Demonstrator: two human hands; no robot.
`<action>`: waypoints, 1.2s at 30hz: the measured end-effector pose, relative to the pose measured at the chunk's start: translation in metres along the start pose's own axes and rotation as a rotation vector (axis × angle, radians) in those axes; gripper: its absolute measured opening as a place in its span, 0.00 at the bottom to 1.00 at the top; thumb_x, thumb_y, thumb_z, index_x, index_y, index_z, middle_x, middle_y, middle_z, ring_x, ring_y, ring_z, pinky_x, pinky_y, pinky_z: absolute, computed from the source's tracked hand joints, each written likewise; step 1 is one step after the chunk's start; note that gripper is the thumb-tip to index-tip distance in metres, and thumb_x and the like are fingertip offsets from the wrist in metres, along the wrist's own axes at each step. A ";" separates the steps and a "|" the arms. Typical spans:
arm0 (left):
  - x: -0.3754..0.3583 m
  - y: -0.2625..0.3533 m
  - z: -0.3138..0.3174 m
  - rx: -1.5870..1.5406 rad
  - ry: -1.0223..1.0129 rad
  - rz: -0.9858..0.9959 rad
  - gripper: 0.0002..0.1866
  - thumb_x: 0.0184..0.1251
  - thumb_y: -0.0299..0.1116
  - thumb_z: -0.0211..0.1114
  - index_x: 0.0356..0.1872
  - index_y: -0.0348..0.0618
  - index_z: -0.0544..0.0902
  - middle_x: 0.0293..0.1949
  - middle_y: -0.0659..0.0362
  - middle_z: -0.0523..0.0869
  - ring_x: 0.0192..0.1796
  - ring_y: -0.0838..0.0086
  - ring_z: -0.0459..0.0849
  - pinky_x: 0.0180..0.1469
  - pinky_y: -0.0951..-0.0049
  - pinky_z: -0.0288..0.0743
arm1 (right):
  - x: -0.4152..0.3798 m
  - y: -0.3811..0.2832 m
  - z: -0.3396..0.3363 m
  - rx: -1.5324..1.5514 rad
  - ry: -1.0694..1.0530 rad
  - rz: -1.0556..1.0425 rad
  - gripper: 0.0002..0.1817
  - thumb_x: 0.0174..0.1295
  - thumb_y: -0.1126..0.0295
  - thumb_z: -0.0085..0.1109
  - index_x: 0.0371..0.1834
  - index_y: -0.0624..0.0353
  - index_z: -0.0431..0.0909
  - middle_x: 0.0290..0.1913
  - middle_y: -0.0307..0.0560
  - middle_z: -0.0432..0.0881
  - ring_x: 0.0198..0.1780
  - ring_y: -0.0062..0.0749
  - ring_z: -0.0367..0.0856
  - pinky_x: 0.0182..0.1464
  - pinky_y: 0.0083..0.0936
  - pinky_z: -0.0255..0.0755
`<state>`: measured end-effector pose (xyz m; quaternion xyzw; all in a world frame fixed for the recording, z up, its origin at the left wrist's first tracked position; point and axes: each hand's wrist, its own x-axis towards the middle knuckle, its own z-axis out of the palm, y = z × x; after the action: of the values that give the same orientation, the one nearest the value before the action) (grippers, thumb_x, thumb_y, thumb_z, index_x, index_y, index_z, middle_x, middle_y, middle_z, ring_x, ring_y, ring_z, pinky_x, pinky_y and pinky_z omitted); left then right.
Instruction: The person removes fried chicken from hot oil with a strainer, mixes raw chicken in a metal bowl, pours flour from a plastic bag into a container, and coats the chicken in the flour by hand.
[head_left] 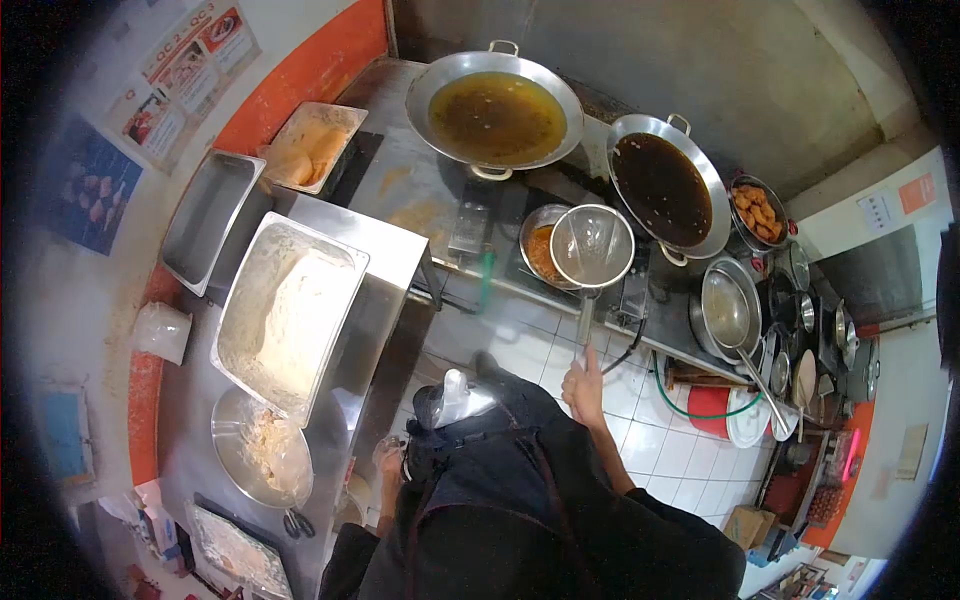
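Note:
My right hand (582, 388) is wrapped round the long handle of a round wire-mesh strainer (592, 246). The strainer's head overlaps the right side of a metal bowl (538, 252) with orange-brown contents. Whether the strainer touches the bowl cannot be made out. My left hand (389, 458) is low beside my body, near the steel table's edge; its fingers are small and partly hidden. Behind the bowl stands a wide wok of yellowish oil (497, 118). To its right is a second wok of dark oil (660, 190).
At left, a deep pan of white flour (300, 310) and a bowl of battered pieces (262, 450) stand on the steel table. Fried pieces (757, 212) fill a basket at right. Another strainer (730, 312) rests over a pot. A green hose (690, 412) hangs below the counter.

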<state>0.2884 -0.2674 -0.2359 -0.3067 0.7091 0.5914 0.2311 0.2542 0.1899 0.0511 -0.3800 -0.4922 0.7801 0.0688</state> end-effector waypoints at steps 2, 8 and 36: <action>-0.006 -0.006 0.004 0.283 0.014 0.177 0.07 0.60 0.29 0.58 0.35 0.43 0.84 0.37 0.58 0.87 0.40 0.69 0.85 0.41 0.76 0.78 | 0.007 0.004 -0.005 0.129 -0.087 0.042 0.34 0.73 0.72 0.40 0.79 0.39 0.39 0.19 0.29 0.56 0.14 0.13 0.53 0.12 0.14 0.47; -0.030 -0.016 0.021 0.587 0.103 0.356 0.07 0.62 0.29 0.57 0.35 0.43 0.84 0.36 0.57 0.86 0.39 0.68 0.85 0.40 0.74 0.78 | -0.011 -0.015 -0.015 0.354 -0.309 0.197 0.31 0.76 0.65 0.40 0.79 0.36 0.44 0.19 0.30 0.56 0.12 0.14 0.51 0.11 0.14 0.48; -0.115 -0.042 0.096 0.773 0.397 0.270 0.12 0.69 0.37 0.53 0.36 0.46 0.84 0.35 0.51 0.84 0.40 0.57 0.82 0.43 0.58 0.76 | 0.286 -0.282 0.164 -1.513 -0.112 -0.178 0.33 0.58 0.76 0.50 0.70 0.63 0.59 0.52 0.75 0.78 0.55 0.59 0.80 0.57 0.47 0.73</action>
<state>0.3961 -0.1598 -0.2045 -0.2100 0.9421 0.2377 0.1088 -0.1306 0.3528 0.1695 -0.2422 -0.9241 0.2401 -0.1726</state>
